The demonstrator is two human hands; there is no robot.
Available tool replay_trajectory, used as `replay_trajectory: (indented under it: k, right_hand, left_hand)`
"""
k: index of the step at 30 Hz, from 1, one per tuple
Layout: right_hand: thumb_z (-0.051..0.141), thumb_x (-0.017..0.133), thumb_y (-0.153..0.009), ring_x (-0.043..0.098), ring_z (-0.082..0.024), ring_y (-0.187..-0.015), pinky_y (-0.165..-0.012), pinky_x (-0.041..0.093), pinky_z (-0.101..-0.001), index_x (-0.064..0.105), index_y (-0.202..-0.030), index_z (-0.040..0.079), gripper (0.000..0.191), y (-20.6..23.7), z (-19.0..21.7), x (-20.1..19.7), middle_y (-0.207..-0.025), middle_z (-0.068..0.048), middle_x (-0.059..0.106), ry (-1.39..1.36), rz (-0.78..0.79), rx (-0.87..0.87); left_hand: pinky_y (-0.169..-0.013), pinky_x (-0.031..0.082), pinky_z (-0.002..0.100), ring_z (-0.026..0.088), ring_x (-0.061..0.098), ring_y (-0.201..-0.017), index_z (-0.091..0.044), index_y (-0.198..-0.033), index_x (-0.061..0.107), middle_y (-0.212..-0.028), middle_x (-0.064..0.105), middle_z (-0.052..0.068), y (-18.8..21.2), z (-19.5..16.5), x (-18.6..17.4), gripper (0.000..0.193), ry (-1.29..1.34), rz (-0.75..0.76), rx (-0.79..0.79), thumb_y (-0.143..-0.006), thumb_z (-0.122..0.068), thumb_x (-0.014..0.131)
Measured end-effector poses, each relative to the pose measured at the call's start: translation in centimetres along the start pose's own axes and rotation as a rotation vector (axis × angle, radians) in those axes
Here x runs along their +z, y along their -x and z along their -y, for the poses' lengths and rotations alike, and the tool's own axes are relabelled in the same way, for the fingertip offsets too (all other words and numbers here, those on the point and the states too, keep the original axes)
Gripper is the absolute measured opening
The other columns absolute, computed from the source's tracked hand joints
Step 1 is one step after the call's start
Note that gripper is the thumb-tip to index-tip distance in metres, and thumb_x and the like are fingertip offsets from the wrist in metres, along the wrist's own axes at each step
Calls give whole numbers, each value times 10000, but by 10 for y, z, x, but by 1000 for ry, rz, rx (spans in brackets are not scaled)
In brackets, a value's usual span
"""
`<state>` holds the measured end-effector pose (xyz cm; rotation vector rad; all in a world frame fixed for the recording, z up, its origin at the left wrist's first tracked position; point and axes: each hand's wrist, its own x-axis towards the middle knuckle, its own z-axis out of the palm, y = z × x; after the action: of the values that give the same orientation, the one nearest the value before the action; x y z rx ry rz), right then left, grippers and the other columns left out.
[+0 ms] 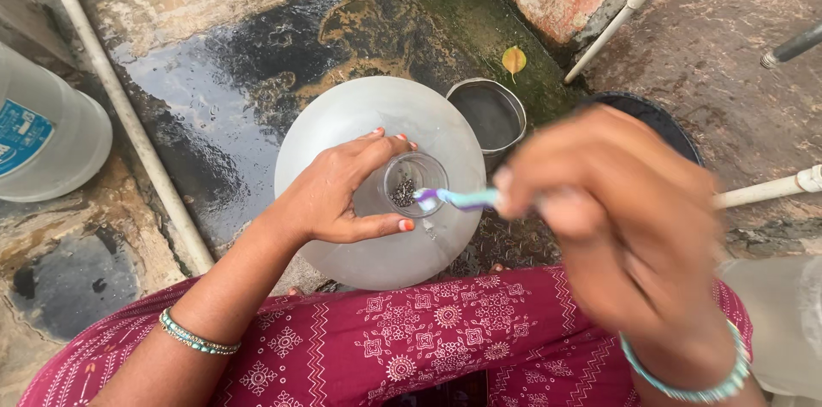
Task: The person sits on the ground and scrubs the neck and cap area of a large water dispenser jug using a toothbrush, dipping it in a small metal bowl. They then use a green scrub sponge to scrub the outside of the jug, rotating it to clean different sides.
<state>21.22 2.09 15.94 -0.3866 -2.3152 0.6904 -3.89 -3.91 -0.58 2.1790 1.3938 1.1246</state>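
- Looking down, we are seeing a large translucent water jug (342, 129) standing upright on wet, stained ground (214, 56); everything below is placed relative to this jug.
- At the top of the jug, the left hand (338, 193) is wrapping its fingers around the narrow neck (413, 184), gripping it firmly; dark specks are showing inside the opening.
- Just right of the neck, the right hand (616, 210) is closing around the handle of a toothbrush (458, 198), whose purple-and-teal head is sitting at the rim of the opening. This hand is blurring, so we are unable to make out its fingers one by one.
- Beyond the jug, just past its far right edge, a small steel cup (492, 112) is standing on the ground.
- A yellow leaf (514, 59) is lying near that cup, farther from the jug.
- Right of the jug, behind the right hand, a dark basin (659, 120) is showing partly.
- Well left of the jug, a white pipe (120, 103) is running across the ground, and another clear jug (51, 137) is resting beyond it.
- Beneath the jug, maroon patterned cloth (428, 347) is covering our lap.
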Motion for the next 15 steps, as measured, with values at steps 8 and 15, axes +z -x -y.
replay_trajectory:
  k: [8, 15]
  right_hand:
    - [113, 586, -1023, 642, -241, -825, -732, 494, -350, 676, -947, 4, 161, 5, -66, 57, -883, -101, 667, -74, 146, -16]
    - [77, 530, -1036, 640, -197, -786, -712, 501, -320, 673, -925, 2, 196, 4, -43, 28, -867, -88, 653, -63, 126, 22]
  left_hand:
    - [-1218, 390, 539, 432, 645, -1150, 5, -1282, 535, -1189, 675, 220, -6, -4, 16, 704, -8, 15, 56, -731, -302, 849]
    - [-1160, 399, 525, 430, 628, -1171, 2, -1290, 506, -1242, 660, 207, -9, -4, 21, 777, -51, -7, 89, -747, -418, 869]
